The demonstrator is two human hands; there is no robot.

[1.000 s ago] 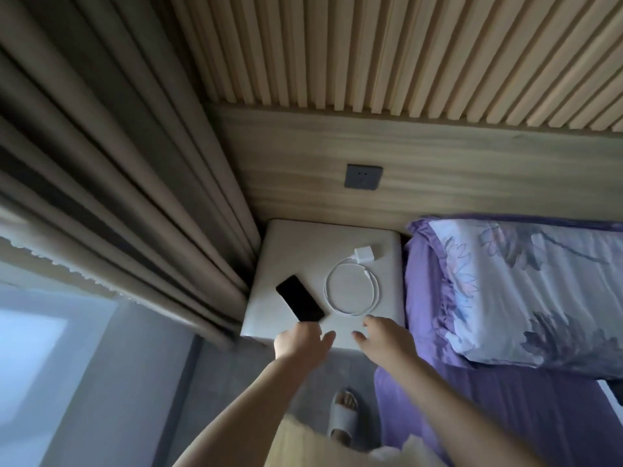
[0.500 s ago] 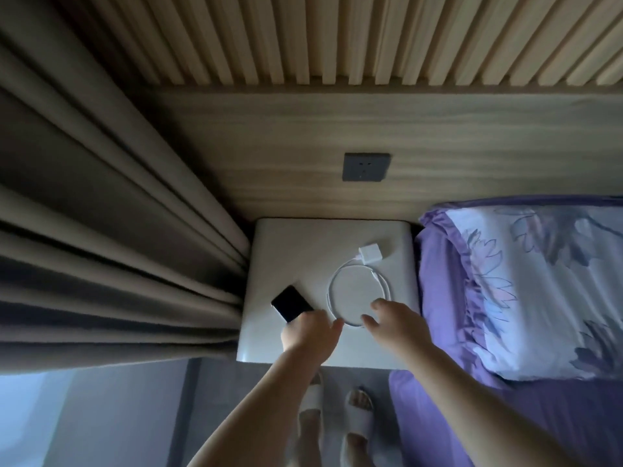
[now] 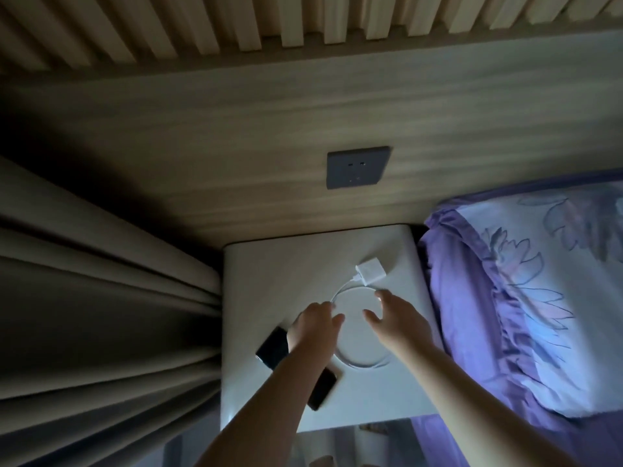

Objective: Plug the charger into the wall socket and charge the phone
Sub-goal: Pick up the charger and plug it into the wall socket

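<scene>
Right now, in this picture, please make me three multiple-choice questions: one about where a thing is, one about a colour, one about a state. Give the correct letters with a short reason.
1. Where does the phone lie?
A. On the pillow
B. On the white bedside table, partly under the left forearm
C. On the floor

2. What colour is the wall socket?
A. Dark grey
B. Red
C. White

3. What is the state of the charger?
A. Plugged into the socket
B. Held up in the right hand
C. Lying on the table, unplugged

Answers:
1 B: the dark phone rests on the table's near left part, and the forearm crosses it.
2 A: the plate is dark grey against the pale wood panel.
3 C: the white block lies on the table, beyond both open hands; the socket holds nothing.
</scene>
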